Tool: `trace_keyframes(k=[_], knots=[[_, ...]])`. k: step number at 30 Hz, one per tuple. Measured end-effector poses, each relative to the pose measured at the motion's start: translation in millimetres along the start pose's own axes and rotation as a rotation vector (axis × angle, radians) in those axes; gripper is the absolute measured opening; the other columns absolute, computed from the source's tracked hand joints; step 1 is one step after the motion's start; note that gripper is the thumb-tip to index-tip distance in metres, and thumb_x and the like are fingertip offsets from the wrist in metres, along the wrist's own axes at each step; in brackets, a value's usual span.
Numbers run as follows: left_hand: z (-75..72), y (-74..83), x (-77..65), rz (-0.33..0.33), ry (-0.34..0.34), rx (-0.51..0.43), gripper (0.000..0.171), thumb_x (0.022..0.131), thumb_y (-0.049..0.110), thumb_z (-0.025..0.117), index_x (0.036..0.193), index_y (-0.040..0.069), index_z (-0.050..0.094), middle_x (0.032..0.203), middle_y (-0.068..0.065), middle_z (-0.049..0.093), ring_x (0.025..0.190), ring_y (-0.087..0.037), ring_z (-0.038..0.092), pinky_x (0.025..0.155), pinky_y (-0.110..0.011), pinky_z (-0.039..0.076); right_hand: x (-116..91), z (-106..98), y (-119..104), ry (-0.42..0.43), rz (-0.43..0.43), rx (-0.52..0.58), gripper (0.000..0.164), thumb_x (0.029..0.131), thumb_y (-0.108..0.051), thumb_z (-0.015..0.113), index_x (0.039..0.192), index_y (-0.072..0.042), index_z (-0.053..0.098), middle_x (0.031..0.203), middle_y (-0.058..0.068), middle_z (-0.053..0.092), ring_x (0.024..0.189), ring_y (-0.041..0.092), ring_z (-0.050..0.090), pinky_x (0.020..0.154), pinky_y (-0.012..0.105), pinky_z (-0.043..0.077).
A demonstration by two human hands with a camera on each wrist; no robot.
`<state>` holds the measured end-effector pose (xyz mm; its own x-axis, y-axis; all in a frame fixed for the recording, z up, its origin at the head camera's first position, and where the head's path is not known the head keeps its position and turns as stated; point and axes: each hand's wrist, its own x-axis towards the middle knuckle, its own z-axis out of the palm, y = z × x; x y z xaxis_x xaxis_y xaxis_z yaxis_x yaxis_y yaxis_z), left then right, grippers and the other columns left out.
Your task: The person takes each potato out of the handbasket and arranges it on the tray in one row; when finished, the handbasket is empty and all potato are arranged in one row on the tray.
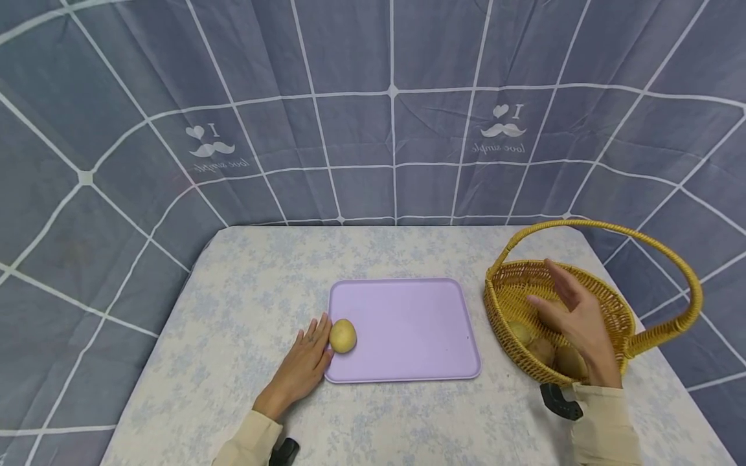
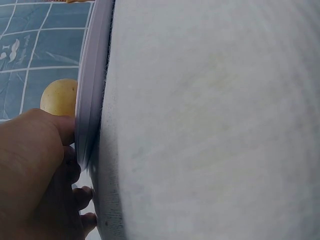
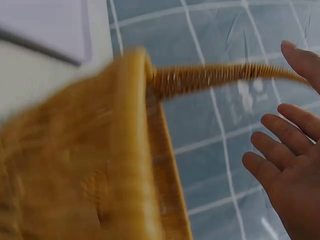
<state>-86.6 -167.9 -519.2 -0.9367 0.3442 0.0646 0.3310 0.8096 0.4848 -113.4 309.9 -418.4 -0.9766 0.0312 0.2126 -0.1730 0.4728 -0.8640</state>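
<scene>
My left hand rests at the left edge of a lilac tray, fingers extended and thumb at the rim. A round yellow potato sits on the tray just inside that edge, beside the hand. In the left wrist view the thumb meets the tray's side, with the potato showing beyond it. Over a yellow wicker basket my right hand is held with fingers spread, holding nothing. Beneath it several potatoes lie in the basket, partly hidden by the hand.
The basket's tall arched handle rises around the right hand. A pale floral cloth covers the table. Behind the table and along its sides hangs a blue-grey checked curtain.
</scene>
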Motion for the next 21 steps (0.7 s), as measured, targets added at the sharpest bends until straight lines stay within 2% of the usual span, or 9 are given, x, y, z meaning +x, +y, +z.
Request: trace_keyframes(k=[2,8,12,16,18,21], knots=[[0.4,0.1,0.1,-0.002,0.0,0.003,0.058,0.103,0.022,0.044,0.15,-0.002,0.021,0.158,-0.014,0.017,0.145,-0.036,0.016,0.116,-0.057,0.012,3.2,-7.1,8.7,0.024,0.023,-0.022,0.071,0.09,-0.013,0.067,0.151,-0.021,0.032,0.156,0.003,0.031,0.14,0.008,0.03,0.098,0.0,0.028],[0.2,0.9,0.6,-0.008,0.0,0.008,0.058,0.102,0.022,0.044,0.15,-0.002,0.022,0.158,-0.014,0.018,0.145,-0.036,0.016,0.116,-0.057,0.013,9.4,-20.0,31.0,0.065,0.044,-0.036,0.071,0.091,-0.014,0.066,0.152,-0.019,0.029,0.156,0.005,0.03,0.142,0.012,0.029,0.099,0.0,0.028],[-0.4,1.0,0.8,-0.008,0.002,0.006,0.058,0.102,0.023,0.044,0.15,-0.001,0.021,0.158,-0.014,0.018,0.145,-0.036,0.016,0.116,-0.056,0.013,9.9,-20.6,43.7,0.064,0.075,-0.043,0.072,0.092,-0.017,0.066,0.153,-0.012,0.026,0.157,0.013,0.025,0.144,0.014,0.023,0.1,-0.001,0.024],[-0.8,1.3,1.2,-0.011,-0.007,0.001,0.059,0.103,0.023,0.044,0.151,-0.001,0.02,0.158,-0.013,0.016,0.145,-0.035,0.015,0.116,-0.056,0.012,8.1,-20.6,54.6,0.058,0.107,-0.073,0.074,0.093,-0.021,0.065,0.152,-0.006,0.023,0.157,0.019,0.02,0.146,0.025,0.017,0.102,-0.001,0.02],[-0.9,1.5,1.2,-0.013,-0.011,-0.002,0.059,0.103,0.023,0.044,0.151,-0.001,0.02,0.158,-0.013,0.016,0.145,-0.035,0.015,0.116,-0.056,0.011,7.0,-21.4,57.6,0.048,0.124,-0.081,0.075,0.093,-0.023,0.064,0.153,-0.005,0.022,0.157,0.021,0.018,0.145,0.032,0.014,0.11,0.007,0.017],[-0.8,1.4,1.7,-0.015,-0.013,0.004,0.059,0.103,0.023,0.044,0.151,-0.001,0.02,0.158,-0.013,0.016,0.145,-0.035,0.015,0.116,-0.056,0.011,6.6,-23.2,59.0,0.03,0.166,-0.089,0.078,0.093,-0.027,0.063,0.153,-0.004,0.019,0.157,0.023,0.016,0.144,0.04,0.012,0.119,0.035,0.015]])
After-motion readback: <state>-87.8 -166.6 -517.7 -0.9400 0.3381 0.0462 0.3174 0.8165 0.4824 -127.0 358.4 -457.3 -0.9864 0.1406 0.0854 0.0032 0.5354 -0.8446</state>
